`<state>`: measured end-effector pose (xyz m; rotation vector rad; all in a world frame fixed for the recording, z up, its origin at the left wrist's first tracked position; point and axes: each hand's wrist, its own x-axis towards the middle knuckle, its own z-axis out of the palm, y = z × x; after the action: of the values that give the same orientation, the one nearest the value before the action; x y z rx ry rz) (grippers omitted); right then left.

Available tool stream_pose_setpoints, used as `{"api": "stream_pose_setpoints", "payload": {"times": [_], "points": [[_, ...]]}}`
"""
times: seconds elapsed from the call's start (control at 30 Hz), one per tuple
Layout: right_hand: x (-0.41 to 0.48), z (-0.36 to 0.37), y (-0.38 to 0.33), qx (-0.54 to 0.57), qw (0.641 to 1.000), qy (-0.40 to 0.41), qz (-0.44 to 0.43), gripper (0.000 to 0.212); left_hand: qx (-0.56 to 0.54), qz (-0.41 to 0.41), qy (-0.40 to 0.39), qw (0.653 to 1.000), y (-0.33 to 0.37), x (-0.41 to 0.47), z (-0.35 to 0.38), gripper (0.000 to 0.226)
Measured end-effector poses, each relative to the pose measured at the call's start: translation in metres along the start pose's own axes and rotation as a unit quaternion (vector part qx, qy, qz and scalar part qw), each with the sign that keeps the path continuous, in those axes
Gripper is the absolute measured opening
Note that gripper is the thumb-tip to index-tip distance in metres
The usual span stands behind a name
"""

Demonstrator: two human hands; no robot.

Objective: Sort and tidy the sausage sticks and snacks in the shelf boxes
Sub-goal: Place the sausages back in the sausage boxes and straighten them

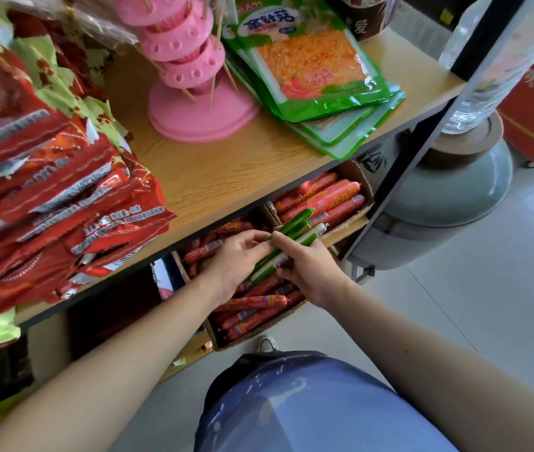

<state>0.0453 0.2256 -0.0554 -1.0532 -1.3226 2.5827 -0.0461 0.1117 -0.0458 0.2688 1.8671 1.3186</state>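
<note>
Both hands meet over the lower shelf, holding one small bundle of green sticks (295,224). The right hand (309,272) is wrapped round the bundle's lower half, fingers curled under it and thumb lying along the top. The left hand (238,256) comes in from the other side and pinches the same sticks near their middle with thumb and fingertips. The bundle slants up and away from the grip, its free ends poking out past the right thumb.

Straight beneath the grip sits an open near box (252,335) packed with red sticks (252,301), most of them lying crosswise. Just beyond the free ends of the green sticks is a far box (368,190) holding thicker red sausages (327,194), laid side by side.

Above the grip runs the wooden shelf board (226,164). On it, up and to the left of the hands, is a heap of red packets (47,207). Directly above stands a pink stand (194,93) stuck with skewers, and up to the right lie stacked green packets (311,60).

To the right of the grip, past the shelf frame, a pale jar (454,197) stands on the floor with a clear bottle (487,76) above it. Below the hands are a blue-clad knee (308,402) and a shoe (267,344).
</note>
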Motion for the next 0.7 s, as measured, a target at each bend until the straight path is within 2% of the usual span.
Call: {"api": "stream_pose_setpoints", "payload": {"times": [0.13, 0.2, 0.3, 0.4, 0.5, 0.6, 0.7], "points": [[0.003, 0.005, 0.004, 0.000, 0.999, 0.048, -0.008, 0.015, -0.015, -0.008, 0.020, 1.000, -0.001, 0.000, 0.000, 0.021], [0.005, 0.007, 0.009, 0.024, 0.997, 0.077, -0.011, 0.022, -0.055, -0.022, 0.030, 0.998, -0.002, -0.002, -0.002, 0.028], [0.007, 0.008, 0.016, 0.080, 0.991, 0.107, -0.016, 0.032, -0.059, -0.050, 0.044, 0.996, -0.003, -0.008, -0.004, 0.029], [0.005, 0.009, 0.019, 0.116, 0.990, 0.080, -0.030, 0.039, -0.119, -0.098, 0.039, 0.987, -0.003, -0.009, -0.004, 0.032], [0.000, 0.009, 0.019, 0.115, 0.991, 0.035, -0.051, 0.029, -0.141, -0.098, 0.030, 0.985, 0.002, -0.012, -0.004, 0.029], [-0.017, 0.008, 0.010, 0.061, 0.996, 0.002, -0.061, 0.020, -0.149, -0.081, 0.030, 0.985, 0.003, -0.033, 0.002, 0.022], [-0.034, 0.007, 0.006, -0.061, 0.995, -0.010, -0.074, 0.015, -0.201, -0.084, 0.050, 0.975, -0.001, -0.055, 0.010, 0.017]]}}
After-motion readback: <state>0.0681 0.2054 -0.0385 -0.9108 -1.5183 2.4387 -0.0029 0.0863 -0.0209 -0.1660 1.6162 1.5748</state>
